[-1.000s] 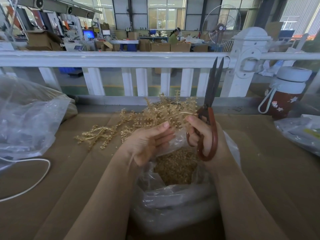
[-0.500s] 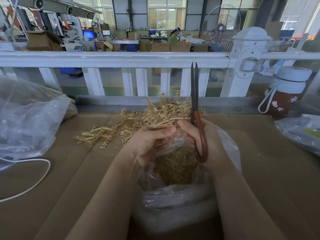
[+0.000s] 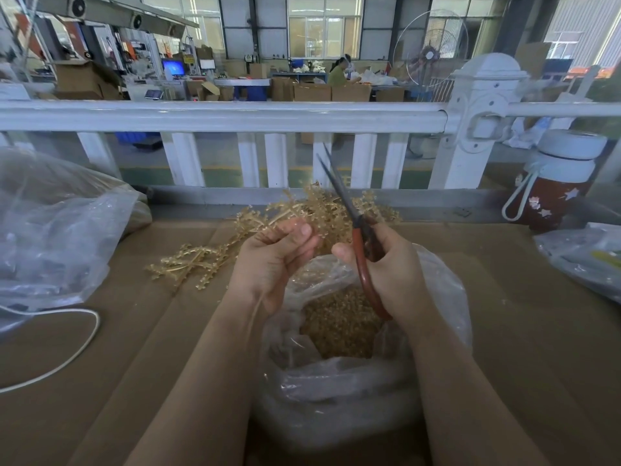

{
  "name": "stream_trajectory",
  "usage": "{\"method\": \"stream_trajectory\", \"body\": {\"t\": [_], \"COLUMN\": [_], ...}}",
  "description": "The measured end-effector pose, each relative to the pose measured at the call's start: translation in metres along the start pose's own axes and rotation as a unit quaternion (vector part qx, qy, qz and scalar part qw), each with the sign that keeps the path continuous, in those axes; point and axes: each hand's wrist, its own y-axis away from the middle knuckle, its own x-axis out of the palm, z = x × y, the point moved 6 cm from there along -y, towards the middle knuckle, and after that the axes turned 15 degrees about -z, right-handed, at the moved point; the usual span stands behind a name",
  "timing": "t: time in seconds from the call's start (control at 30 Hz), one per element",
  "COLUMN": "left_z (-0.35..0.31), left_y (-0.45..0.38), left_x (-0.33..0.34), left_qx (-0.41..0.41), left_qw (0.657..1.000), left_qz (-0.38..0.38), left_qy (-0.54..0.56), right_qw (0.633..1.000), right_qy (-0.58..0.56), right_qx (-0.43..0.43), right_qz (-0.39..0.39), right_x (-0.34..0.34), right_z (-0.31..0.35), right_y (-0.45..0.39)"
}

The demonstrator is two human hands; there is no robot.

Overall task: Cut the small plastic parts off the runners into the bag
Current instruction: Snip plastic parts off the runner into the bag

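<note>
A clear plastic bag (image 3: 336, 398) stands open in front of me, with several small tan cut parts (image 3: 339, 324) in it. My left hand (image 3: 272, 260) pinches a tan runner (image 3: 285, 213) with small parts on it, above the bag's far rim. My right hand (image 3: 389, 274) grips red-handled scissors (image 3: 361, 253); their blades point up and to the left, slightly apart, over the runner pile (image 3: 329, 210). Another runner (image 3: 191, 264) lies flat on the cardboard to the left.
Brown cardboard (image 3: 134, 364) covers the table. A large crumpled clear bag (image 3: 53, 230) and a white cable (image 3: 67, 358) lie at the left. A red bottle with a white lid (image 3: 557, 186) and another bag (image 3: 584, 257) sit at the right. A white railing (image 3: 235, 116) runs behind.
The scissors have tilted from leaning right, through upright, to leaning left over the runners. My left hand has lifted a runner and now pinches it.
</note>
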Motion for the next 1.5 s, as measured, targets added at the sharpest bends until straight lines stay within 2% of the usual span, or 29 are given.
{"method": "stream_trajectory", "body": {"t": [0.13, 0.33, 0.67, 1.5], "left_z": [-0.005, -0.011, -0.015, -0.014], "left_y": [-0.001, 0.0, 0.001, 0.001], "left_x": [-0.001, -0.001, -0.002, -0.003], "left_qx": [0.033, 0.083, 0.131, 0.117], "left_qw": [0.999, 0.996, 0.991, 0.993], "left_qz": [-0.009, 0.01, -0.004, 0.015], "left_qy": [0.027, 0.018, -0.008, -0.009], "right_qw": [0.994, 0.978, 0.946, 0.951], "right_qy": [0.091, 0.179, 0.284, 0.256], "right_qx": [-0.057, -0.099, -0.158, -0.169], "right_qz": [0.024, 0.039, -0.007, -0.019], "right_x": [0.005, 0.005, 0.0, -0.002], "right_z": [-0.001, -0.001, 0.007, 0.01], "right_y": [0.004, 0.005, 0.006, 0.008]}}
